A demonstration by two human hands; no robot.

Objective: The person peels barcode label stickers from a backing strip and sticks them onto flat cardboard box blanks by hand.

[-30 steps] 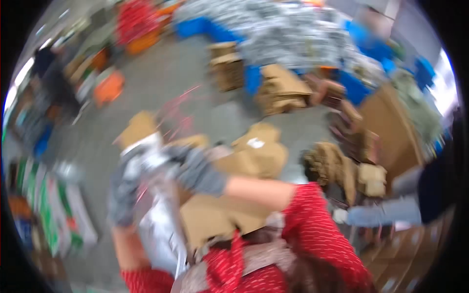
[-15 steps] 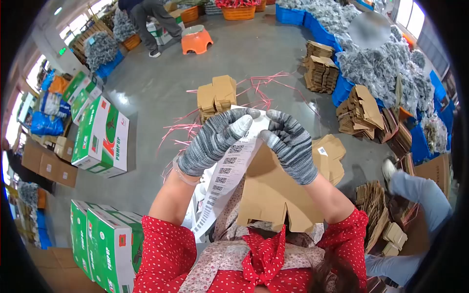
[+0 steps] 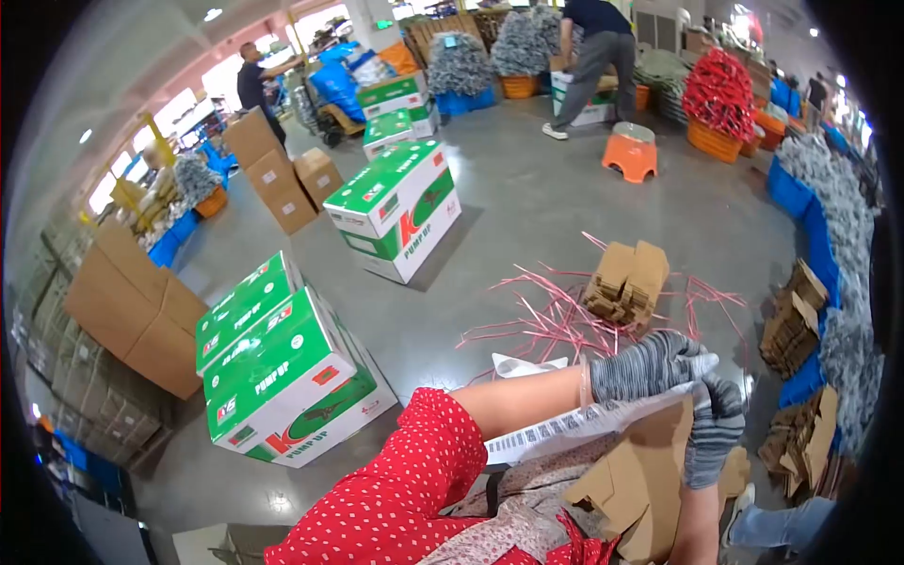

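Observation:
My left hand (image 3: pixel 650 367), in a grey striped knit glove, pinches the upper end of a long strip of printed labels (image 3: pixel 565 424). Close beside it, my right hand (image 3: pixel 716 428) in a matching glove has its fingers closed at the same end of the strip. Rows of codes show on the white paper, which slants down to the left below my left forearm. Flat brown cardboard (image 3: pixel 636 476) lies over my lap, under the strip and partly behind my right hand. The fingertips overlap, so their exact grip is partly hidden.
Green-and-white cartons (image 3: pixel 282 377) stand on the floor at left. Pink straps (image 3: pixel 556 315) lie around a cardboard stack (image 3: pixel 626 282) ahead. An orange stool (image 3: pixel 630 155) is farther back, near a bending person (image 3: pixel 598 56). Blue bins (image 3: pixel 800 202) line the right side.
The view has swung to the left, so my hands now appear lower and farther right. Both still hold the label strip. More cartons and another person have come into view at left.

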